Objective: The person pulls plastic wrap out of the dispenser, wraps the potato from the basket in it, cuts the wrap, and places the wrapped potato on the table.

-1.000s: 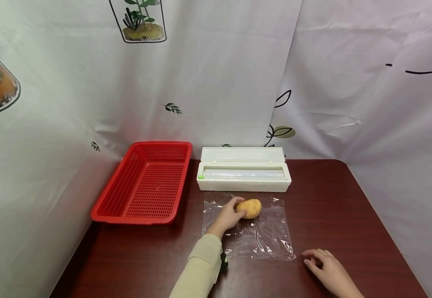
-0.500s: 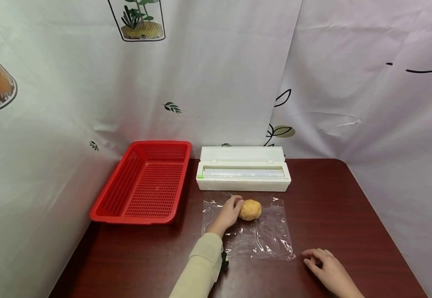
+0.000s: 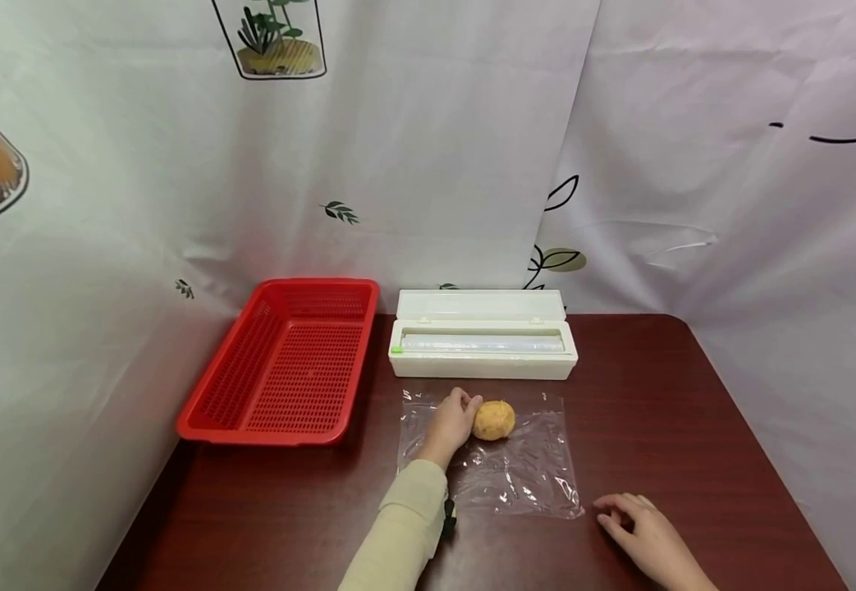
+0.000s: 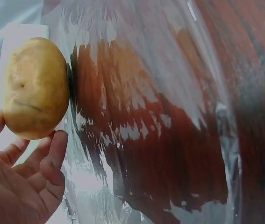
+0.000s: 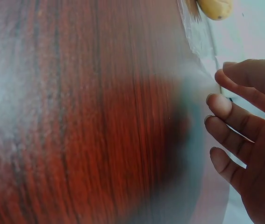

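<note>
There is one potato [image 3: 494, 421], lying on one sheet of cling film [image 3: 538, 468], toward the far edge of the sheet and near its middle from side to side. Behind the sheet stands one white cling film dispenser [image 3: 482, 367], its single lid [image 3: 481, 304] raised, with one film roll [image 3: 482, 343] inside and one green slider [image 3: 396, 350] at its left end. One red plastic basket [image 3: 280, 436] sits to the left. All of these are on one dark reddish-brown bench [image 3: 649, 410], against a pale backdrop cloth [image 3: 428, 164] with two potted plants printed on it.

Two hands are in view. The left hand [image 3: 451, 423], below a pale yellow sleeve [image 3: 398, 525], is at the potato's left end; its thumb tip touches the potato and its fingers are loosely bent, not wrapped round it. Whether every fingertip makes contact cannot be told. The right hand [image 3: 645, 529] holds nothing, fingers relaxed and slightly curved, just beside the near right corner of the film.

Against the frame from one second ago, the potato has turned: its long side faced the camera then, and now it looks rounder and sits slightly nearer the person. The left hand's thumb and fingers, then spread about the potato's end, are now drawn together beside it. The basket and dispenser remain in their places, and the right hand has hardly moved.
</note>
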Tool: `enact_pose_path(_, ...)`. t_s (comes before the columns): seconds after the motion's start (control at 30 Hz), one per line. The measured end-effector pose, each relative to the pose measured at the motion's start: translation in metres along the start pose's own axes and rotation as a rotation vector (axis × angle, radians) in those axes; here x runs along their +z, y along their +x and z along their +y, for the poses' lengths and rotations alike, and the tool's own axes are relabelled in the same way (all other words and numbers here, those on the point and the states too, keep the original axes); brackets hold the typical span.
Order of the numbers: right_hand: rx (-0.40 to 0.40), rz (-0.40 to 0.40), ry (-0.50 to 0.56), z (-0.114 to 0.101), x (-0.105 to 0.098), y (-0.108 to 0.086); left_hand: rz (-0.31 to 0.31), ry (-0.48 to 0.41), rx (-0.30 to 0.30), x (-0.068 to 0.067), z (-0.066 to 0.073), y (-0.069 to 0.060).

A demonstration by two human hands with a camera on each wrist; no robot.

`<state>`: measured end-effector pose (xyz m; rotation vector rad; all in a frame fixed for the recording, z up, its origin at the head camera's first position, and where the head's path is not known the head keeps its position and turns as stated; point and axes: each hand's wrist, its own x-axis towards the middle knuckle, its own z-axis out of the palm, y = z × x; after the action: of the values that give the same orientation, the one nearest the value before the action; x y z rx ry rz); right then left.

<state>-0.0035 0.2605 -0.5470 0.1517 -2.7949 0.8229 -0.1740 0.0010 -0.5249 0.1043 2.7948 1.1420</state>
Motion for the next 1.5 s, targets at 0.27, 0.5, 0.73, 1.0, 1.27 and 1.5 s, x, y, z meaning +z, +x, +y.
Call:
enact_pose_path(0.27,-0.023,0.010,0.012,-0.002,0.004,0.002,0.025,0.015,-0.002,-0.004,0.001,0.000)
enact_pose_path(0.5,-0.053,0.017,0.034,-0.006,0.008,0.004,0.010,0.014,-0.004,-0.004,0.001,-0.001)
enact_pose_path(0.73,-0.142,0.053,0.036,-0.006,0.015,0.006,-0.058,-0.083,0.024,-0.005,-0.001,-0.003)
enact_pose_path(1.0,-0.106,0.010,-0.020,-0.009,0.018,0.006,-0.079,-0.067,0.082,-0.005,-0.004,-0.003)
enact_pose_path(1.27,-0.101,0.013,-0.036,-0.008,0.019,0.006,-0.089,-0.084,0.057,-0.008,-0.005,-0.005)
enact_pose_path(1.5,-0.081,0.007,-0.037,-0.009,0.018,0.007,-0.104,-0.085,0.045,-0.009,-0.005,-0.007)
